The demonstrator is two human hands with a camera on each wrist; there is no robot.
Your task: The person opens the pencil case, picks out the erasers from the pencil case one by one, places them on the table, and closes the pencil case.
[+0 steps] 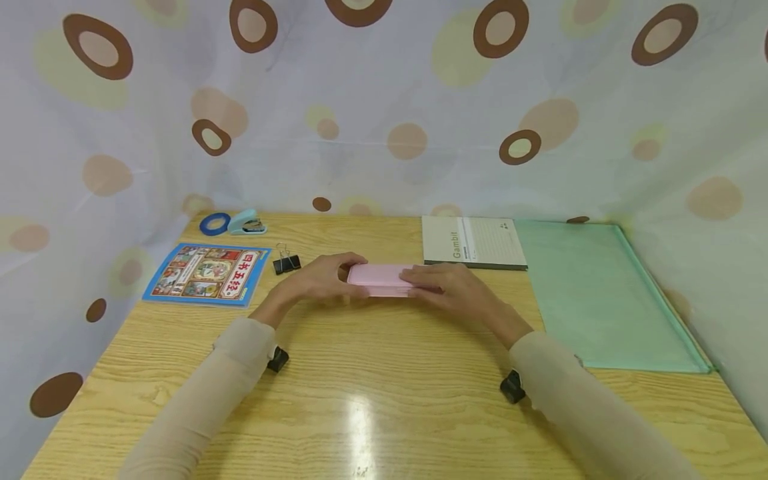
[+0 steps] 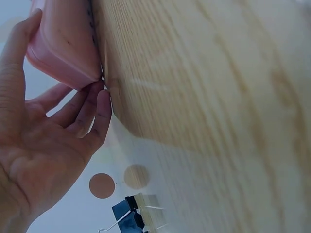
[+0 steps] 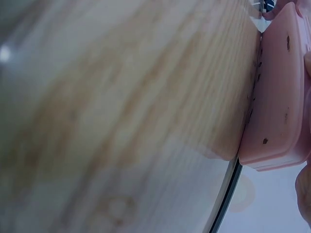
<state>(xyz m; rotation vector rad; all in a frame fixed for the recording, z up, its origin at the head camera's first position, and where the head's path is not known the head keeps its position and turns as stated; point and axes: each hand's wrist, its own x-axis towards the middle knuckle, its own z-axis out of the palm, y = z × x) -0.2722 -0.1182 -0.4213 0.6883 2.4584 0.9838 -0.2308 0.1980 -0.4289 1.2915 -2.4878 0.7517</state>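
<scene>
A pink case [image 1: 379, 279] lies flat in the middle of the wooden surface [image 1: 372, 393]. The left hand [image 1: 324, 277] grips its left end, with the thumb on top and the fingers [image 2: 92, 109] curled under the edge. The right hand [image 1: 447, 285] lies over its right end, fingers bent around it.

At 1 o'clock from the case, just beside it, lies a notebook [image 1: 471, 241]. At 3 o'clock lies a green folder [image 1: 591, 293]. At 10 o'clock sits a black clip [image 1: 287, 263]. At 9 o'clock lies a picture book [image 1: 207, 273]. Farther off at 10 o'clock are a blue tape ring [image 1: 214, 223] and a small stapler [image 1: 247, 223].
</scene>
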